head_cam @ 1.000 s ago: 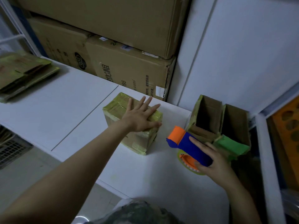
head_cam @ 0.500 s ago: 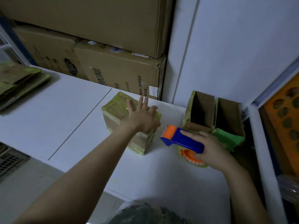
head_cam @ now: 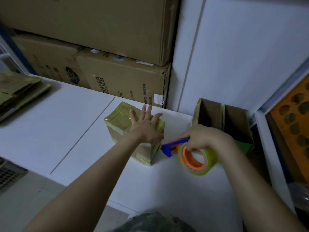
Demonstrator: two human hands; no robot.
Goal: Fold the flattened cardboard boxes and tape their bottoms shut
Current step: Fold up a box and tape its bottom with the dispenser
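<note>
While left hand (head_cam: 145, 127) presses flat, fingers spread, on taped box (head_cam: 133, 131) mid-frame | right hand (head_cam: 204, 138) grips tape dispenser (head_cam: 189, 151) just beside it

A small cardboard box (head_cam: 117, 118), its top face and edges banded in yellowish tape, stands upright on the white surface (head_cam: 50, 131). Just to its right is a tilted blue tape dispenser (head_cam: 168, 149), carrying a yellowish roll on an orange core. Behind it, two open-topped boxes (head_cam: 210, 113) stand side by side. Flattened boxes (head_cam: 20, 87) lie stacked at the far left.
</note>
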